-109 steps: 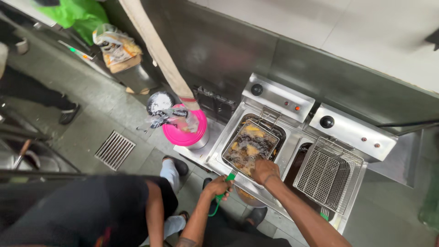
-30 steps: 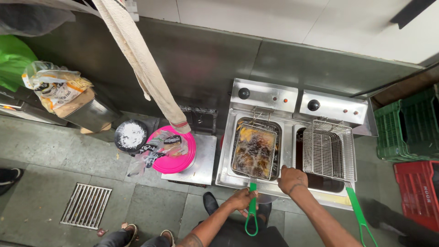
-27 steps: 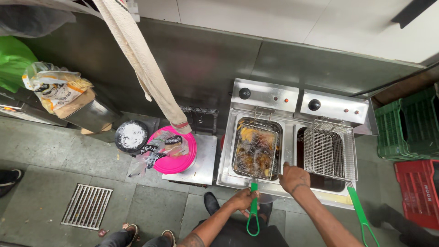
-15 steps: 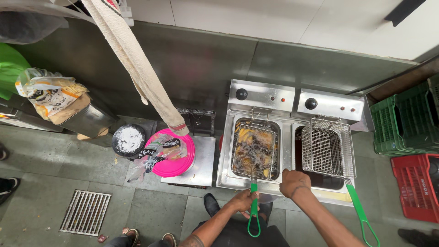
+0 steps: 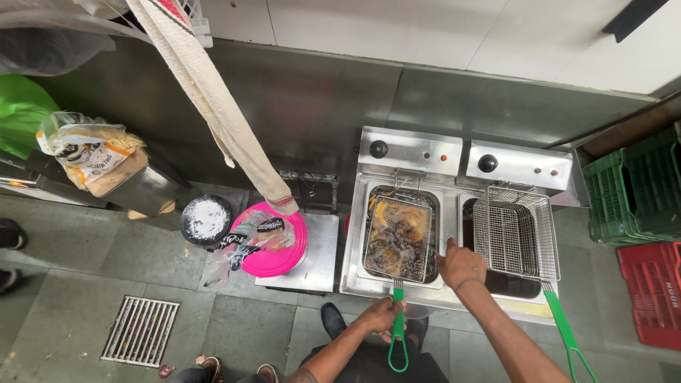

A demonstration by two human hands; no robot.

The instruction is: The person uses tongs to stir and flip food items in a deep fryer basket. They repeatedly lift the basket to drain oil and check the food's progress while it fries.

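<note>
A steel double fryer (image 5: 454, 159) stands against the wall. In its left tank sits a wire basket (image 5: 399, 237) with browned food in dark oil. My left hand (image 5: 380, 315) grips that basket's green handle (image 5: 399, 340) at the fryer's front edge. My right hand (image 5: 460, 264) rests with fingers spread on the rim between the two tanks, holding nothing. An empty wire basket (image 5: 514, 230) with its own green handle (image 5: 567, 337) lies over the right tank.
Left of the fryer, a pink bowl (image 5: 273, 245) with packets sits on a steel stand, beside a black tub of white powder (image 5: 205, 220). A cloth (image 5: 213, 99) hangs overhead. Green and red crates (image 5: 642, 206) stand at right. A floor drain (image 5: 140, 330) lies at lower left.
The view has shifted and steadied over the fryer. My left hand stays on the green handle; my right hand has moved from the basket's edge to the rim between the tanks.
</note>
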